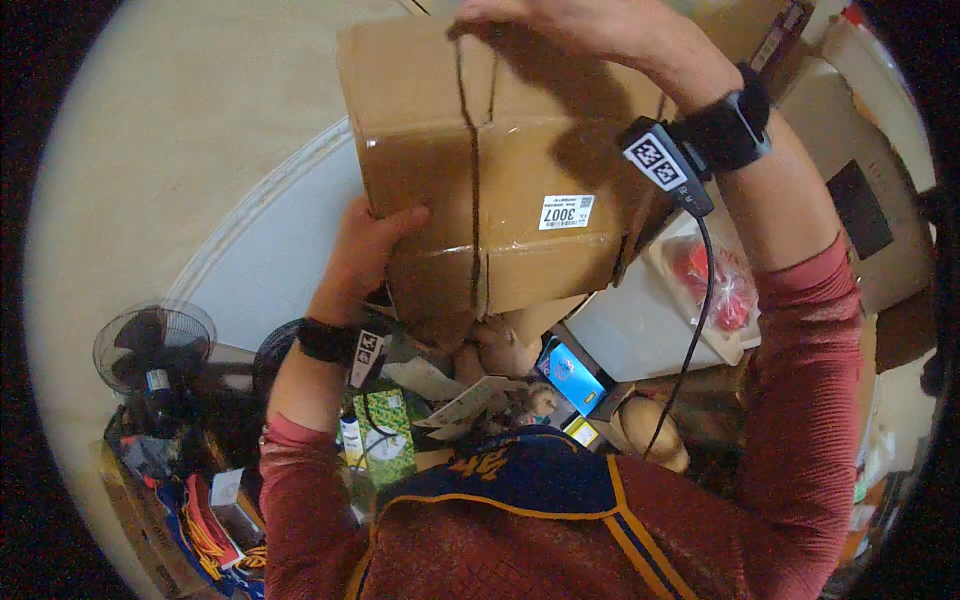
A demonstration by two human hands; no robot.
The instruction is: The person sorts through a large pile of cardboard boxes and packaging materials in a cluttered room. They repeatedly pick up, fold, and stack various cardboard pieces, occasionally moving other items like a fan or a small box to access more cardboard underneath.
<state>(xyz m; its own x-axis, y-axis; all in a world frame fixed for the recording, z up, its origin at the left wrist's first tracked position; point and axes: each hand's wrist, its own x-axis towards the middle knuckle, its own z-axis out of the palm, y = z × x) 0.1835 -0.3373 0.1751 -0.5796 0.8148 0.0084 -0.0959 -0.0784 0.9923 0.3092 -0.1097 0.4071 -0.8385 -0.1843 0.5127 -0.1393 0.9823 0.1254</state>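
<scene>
A brown cardboard box (420, 180), taped and wrapped with dark cord (472, 172), stands in front of me. My left hand (367, 240) grips its left side, the thumb lying on the front face. Up at the top of the box, my right hand (540, 22) is beside the cord; its fingertips are partly cut off by the picture's edge, and whether they hold the cord is unclear. A white printed label (568, 213) is on the front. Both wrists wear black straps with small coded devices.
A fan (154, 349) stands at left. Below the box are a green patterned package (386, 435) and a blue-screened device (571, 375). Red items in clear plastic (716, 281) lie on a pale surface at right. More cardboard (862, 165) stands at far right.
</scene>
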